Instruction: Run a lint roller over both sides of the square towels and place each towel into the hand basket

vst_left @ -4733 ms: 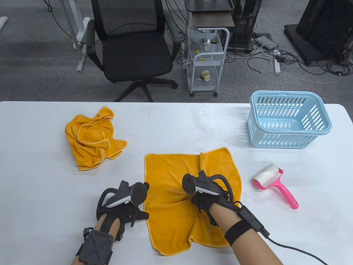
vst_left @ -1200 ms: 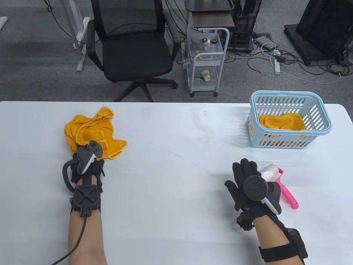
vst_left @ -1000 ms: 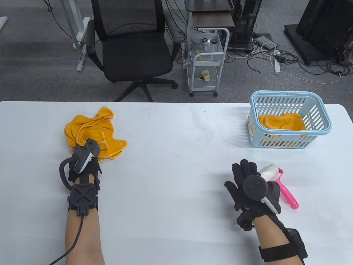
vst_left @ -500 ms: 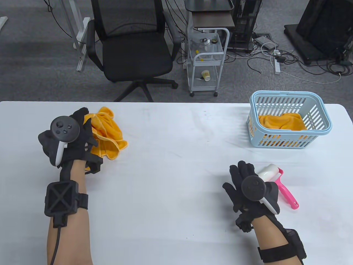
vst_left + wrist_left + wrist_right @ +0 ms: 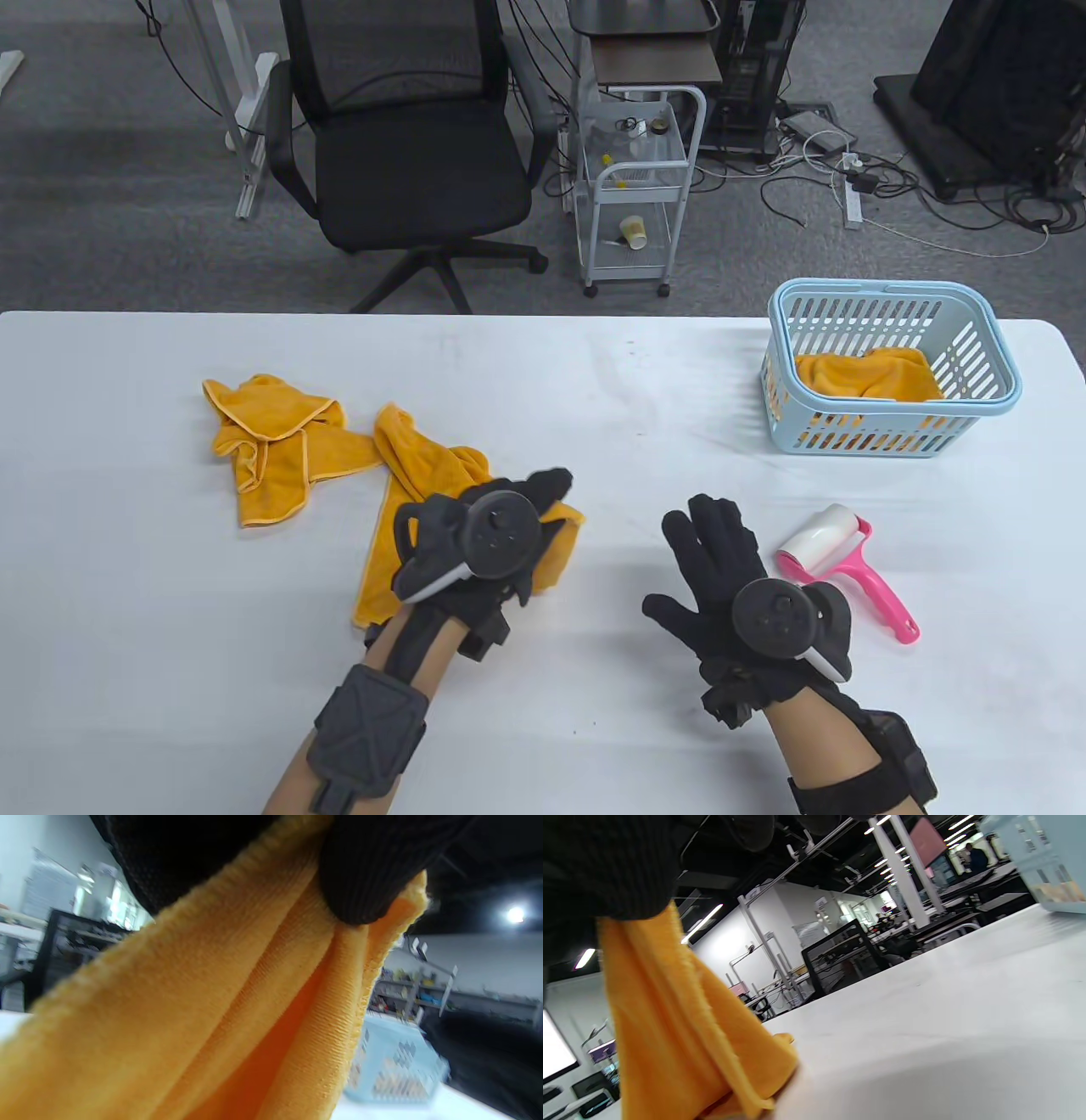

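The table [image 5: 543, 382] was white, its far edge running straight across the table view and its right end showing past the basket [image 5: 891, 367]. A broad bare stretch lay across the middle, from the far edge down between the two hands, and another along the near left.

The basket, pale blue with slotted walls, stood near the far right corner, close to the far edge. One orange towel [image 5: 865, 373] lay bunched inside it, below the rim.

The held towel [image 5: 416, 475] trailed from the left hand [image 5: 492, 543] back toward the left and far side, part of it on the table and part lifted. The left wrist view showed gloved fingers [image 5: 365, 878] pinching its gathered folds, the hemmed edge hanging beside them.

A spare towel [image 5: 271, 450] lay crumpled on the left, just beside the held one, possibly touching it at one corner; this could not be confirmed. It sat well in from the left edge.

The right hand [image 5: 730, 586] hovered spread, fingers straight and apart, gripping nothing, between the left hand and the roller [image 5: 844, 564]. A clear gap separated the two hands.

The roller, pink with a white drum, lay flat just right of the right hand, untouched, its handle pointing toward the near right. Open table lay between it and the basket.
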`<state>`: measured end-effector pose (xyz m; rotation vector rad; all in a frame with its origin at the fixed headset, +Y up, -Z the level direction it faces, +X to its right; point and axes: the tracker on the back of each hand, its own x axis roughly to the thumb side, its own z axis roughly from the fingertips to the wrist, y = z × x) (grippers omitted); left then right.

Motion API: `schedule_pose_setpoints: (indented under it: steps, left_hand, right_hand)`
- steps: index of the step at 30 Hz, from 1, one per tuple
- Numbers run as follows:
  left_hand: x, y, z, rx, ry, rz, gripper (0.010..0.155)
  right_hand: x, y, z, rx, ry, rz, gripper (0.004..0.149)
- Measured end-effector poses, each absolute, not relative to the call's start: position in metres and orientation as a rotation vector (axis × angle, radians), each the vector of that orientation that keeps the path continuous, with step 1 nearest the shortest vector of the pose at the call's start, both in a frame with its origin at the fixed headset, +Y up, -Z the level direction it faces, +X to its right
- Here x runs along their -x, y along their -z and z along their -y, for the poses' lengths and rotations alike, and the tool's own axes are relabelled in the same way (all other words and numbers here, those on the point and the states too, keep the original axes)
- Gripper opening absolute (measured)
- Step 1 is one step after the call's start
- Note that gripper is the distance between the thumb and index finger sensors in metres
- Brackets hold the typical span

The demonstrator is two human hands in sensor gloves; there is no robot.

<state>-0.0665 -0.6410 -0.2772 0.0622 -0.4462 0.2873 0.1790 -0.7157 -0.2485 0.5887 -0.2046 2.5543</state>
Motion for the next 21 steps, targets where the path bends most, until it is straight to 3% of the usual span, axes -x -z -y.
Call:
schedule_pose_setpoints:
  steps: [5,10,16,20,21]
  left_hand:
    - [0.043,0.268,0.673,0.1,-0.296,0.512,0.04]
    - [0.041,0.268,0.693,0.233,-0.356,0.543,0.041]
    - [0.036,0.267,0.707,0.33,-0.356,0.592,0.051]
    - [0.037,0.266,0.713,0.334,-0.324,0.619,0.055]
    - [0.038,0.266,0.715,0.332,-0.293,0.618,0.05]
  right_hand:
    - [-0.156,0.239,0.723,-0.68,-2.642,0.256,0.096]
    - [-0.146,0.235,0.728,-0.68,-2.701,0.335,0.091]
    - [-0.141,0.234,0.731,-0.69,-2.734,0.372,0.059]
    - [-0.143,0.236,0.731,-0.69,-2.738,0.334,0.052]
    - [-0.145,0.237,0.73,-0.684,-2.711,0.31,0.05]
